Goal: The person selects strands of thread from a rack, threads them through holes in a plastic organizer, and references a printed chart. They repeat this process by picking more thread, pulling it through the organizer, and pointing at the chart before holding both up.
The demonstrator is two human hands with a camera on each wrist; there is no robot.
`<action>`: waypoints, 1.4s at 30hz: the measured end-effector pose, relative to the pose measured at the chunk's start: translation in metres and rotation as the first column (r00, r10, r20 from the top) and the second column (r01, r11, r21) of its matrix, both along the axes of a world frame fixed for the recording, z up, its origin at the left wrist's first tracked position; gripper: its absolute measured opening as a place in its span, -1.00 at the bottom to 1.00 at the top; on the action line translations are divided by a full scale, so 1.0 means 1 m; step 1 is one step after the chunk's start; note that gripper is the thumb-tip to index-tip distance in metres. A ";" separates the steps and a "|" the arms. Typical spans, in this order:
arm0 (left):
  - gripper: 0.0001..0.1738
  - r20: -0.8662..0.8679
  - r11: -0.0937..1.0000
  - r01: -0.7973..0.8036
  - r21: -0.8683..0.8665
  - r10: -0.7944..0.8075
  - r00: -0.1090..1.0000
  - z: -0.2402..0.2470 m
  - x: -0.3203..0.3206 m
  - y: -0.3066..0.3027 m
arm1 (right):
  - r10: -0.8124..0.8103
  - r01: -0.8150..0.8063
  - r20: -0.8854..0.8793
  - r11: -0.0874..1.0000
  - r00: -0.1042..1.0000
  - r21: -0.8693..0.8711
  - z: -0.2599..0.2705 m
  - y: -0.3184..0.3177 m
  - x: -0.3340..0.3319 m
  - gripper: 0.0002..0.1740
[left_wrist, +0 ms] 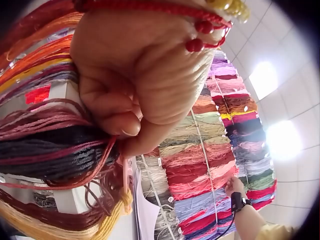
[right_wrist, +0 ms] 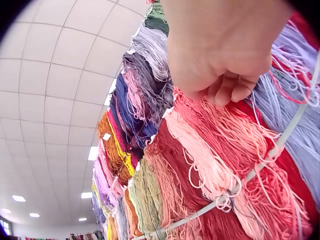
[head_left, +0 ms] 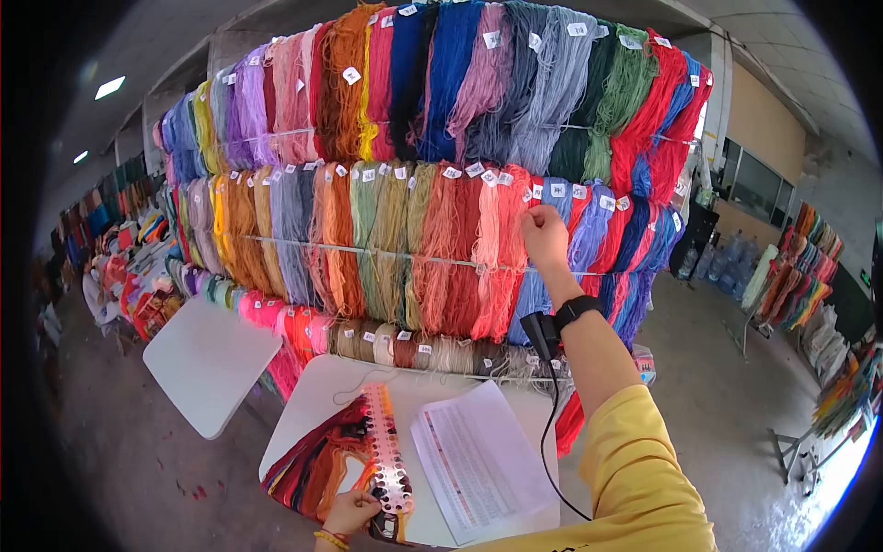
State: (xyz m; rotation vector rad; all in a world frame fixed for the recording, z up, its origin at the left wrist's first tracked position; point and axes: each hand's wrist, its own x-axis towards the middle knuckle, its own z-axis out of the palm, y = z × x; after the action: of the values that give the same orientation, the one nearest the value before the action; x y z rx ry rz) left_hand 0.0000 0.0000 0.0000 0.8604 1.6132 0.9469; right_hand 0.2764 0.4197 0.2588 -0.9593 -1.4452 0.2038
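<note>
My left hand (head_left: 347, 511) grips the lower end of a pink thread card (head_left: 388, 460) with holes along both edges. Bundles of embroidery thread (head_left: 322, 451) in reds, oranges, browns and black hang from the card. Seen from the left wrist, thumb and fingertips pinch at its edge beside dark strands (left_wrist: 50, 152). My right hand (head_left: 545, 237) is raised to the middle row of the yarn rack, fingers curled at the top of a coral yarn skein (right_wrist: 220, 125). Its fingertips are partly hidden behind the hand in the right wrist view.
A printed sheet (head_left: 478, 460) lies on the white table (head_left: 313, 391) beside the card. Labelled skeins hang in several rows, held by a pale strap (head_left: 368, 250). Another white table (head_left: 212, 359) stands at left. A black cable (head_left: 549, 432) runs from the right wrist.
</note>
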 end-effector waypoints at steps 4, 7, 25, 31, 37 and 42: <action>-0.79 0.029 1.000 -0.003 0.006 0.003 1.000 0.001 -0.002 0.003 | -0.011 0.011 0.002 1.000 1.000 0.018 0.001 -0.005 -0.002 -0.81; -0.80 0.025 1.000 -0.001 0.017 0.001 1.000 0.001 -0.002 0.002 | -0.052 0.051 0.029 0.998 0.998 0.034 0.000 -0.009 -0.003 -0.81; -0.82 0.048 1.000 -0.011 0.028 0.009 0.999 0.000 0.000 0.002 | 0.088 -0.086 -0.157 0.996 0.984 0.020 0.003 0.009 0.003 -0.84; -0.82 0.035 0.999 -0.003 0.033 0.002 0.999 -0.001 0.000 0.001 | 0.254 -0.264 -0.307 0.964 0.917 0.009 0.008 -0.004 0.005 -0.83; -0.81 0.001 1.000 -0.004 0.029 0.004 1.000 0.002 0.001 0.002 | 0.340 -0.394 -0.454 0.919 0.823 -0.028 0.015 -0.015 0.007 -0.84; -0.81 -0.018 0.998 0.013 0.068 -0.012 1.000 -0.005 -0.001 0.002 | 0.297 -0.287 -0.241 0.955 0.924 0.077 0.015 -0.022 0.015 -0.85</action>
State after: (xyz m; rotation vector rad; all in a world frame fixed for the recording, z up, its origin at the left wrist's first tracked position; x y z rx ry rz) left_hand -0.0008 0.0023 -0.0048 0.9267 1.5970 0.9928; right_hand 0.2912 0.3977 0.2734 -0.6540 -1.3461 0.4966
